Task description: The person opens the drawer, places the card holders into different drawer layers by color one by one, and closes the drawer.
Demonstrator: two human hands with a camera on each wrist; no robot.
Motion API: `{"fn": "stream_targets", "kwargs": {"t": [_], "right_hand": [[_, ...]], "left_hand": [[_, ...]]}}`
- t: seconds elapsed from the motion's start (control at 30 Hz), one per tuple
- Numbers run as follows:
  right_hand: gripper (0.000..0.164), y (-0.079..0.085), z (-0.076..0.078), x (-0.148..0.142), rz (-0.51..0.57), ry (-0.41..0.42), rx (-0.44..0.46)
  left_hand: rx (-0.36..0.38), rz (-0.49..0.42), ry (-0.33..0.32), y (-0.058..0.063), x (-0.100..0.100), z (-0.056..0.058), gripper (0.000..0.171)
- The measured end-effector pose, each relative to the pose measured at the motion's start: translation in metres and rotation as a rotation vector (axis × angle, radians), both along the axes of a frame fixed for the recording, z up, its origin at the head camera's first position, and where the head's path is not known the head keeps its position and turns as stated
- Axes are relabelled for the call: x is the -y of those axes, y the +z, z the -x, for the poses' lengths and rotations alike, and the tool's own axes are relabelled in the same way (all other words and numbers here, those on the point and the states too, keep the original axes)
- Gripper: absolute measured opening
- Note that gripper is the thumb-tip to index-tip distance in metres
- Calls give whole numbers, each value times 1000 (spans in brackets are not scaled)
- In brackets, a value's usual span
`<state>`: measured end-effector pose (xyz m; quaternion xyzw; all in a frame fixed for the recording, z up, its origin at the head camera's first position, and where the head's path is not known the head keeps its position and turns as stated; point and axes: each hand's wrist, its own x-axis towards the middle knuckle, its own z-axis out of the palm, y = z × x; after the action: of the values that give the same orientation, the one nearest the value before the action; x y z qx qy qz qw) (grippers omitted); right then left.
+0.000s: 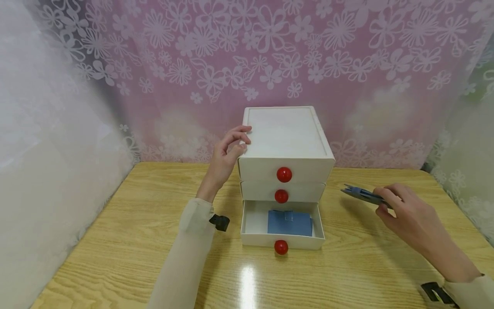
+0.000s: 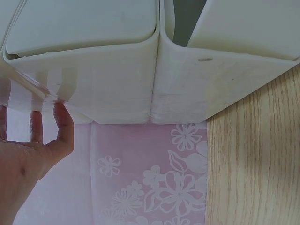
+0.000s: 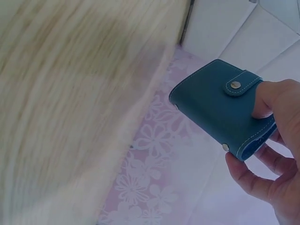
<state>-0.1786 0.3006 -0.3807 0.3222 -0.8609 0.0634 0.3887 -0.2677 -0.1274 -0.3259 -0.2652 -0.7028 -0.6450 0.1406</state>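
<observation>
A white three-drawer cabinet with red round knobs stands on the table, its bottom drawer pulled out. Inside that drawer lies a blue flat item with a small strap, like a wallet. My left hand rests at the cabinet's upper left edge; in the left wrist view its fingertips meet the white side wall. To the right of the cabinet, above the table, my right hand pinches a blue snap-strap wallet between thumb and fingers.
The wood-grain table extends on both sides of the cabinet. A pink curtain with white flowers hangs behind it, and pale sheets close off the sides. Black straps show at both wrists.
</observation>
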Motion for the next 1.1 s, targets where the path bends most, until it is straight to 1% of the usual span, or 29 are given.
{"fn": "stream_targets", "kwargs": {"t": [0.17,0.3,0.4,0.6,0.77,0.93,1.1], "right_hand": [[55,5,-9,3,12,37,-10],[55,10,-16,6,-3,34,3],[54,12,-20,9,-9,36,-16],[52,14,-23,14,34,92,-88],[51,17,-26,20,40,139,-108],[48,23,-29,28,55,193,-148],[46,27,-33,36,71,243,-160]], "left_hand": [[3,-1,-2,0,0,-1,24],[7,-2,-3,0,1,-1,24],[7,-4,0,0,1,-1,23],[10,-2,4,-1,0,-2,23],[8,6,10,0,0,-2,22],[6,3,3,0,0,-1,22],[3,1,10,0,0,-1,23]]}}
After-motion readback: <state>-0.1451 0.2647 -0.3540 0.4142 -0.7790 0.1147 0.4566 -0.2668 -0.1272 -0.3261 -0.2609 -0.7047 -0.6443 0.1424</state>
